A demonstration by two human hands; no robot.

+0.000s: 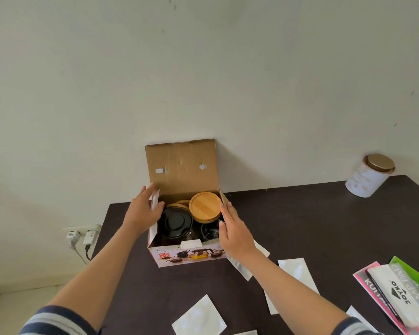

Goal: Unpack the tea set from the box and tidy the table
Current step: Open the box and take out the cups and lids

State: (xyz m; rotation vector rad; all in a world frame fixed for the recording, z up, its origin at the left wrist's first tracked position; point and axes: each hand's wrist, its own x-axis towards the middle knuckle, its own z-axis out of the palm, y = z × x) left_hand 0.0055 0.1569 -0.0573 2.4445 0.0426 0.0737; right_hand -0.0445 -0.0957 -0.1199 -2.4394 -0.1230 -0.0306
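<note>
Dark table [300,226] against a pale wall, with an opened box [186,255] near its far left corner.

Both hands flank the box with fingers straight and released: the left hand [143,211] touches the left side flap, the right hand [233,228] lies against the right wall. Inside sit a black teapot [175,222], round wooden lids [204,205] and a glass cup [209,232]. White packets [198,317] lie scattered on the near side; a tin [369,176] stands far right, and coloured packs [401,293] lie at the right edge.
</note>
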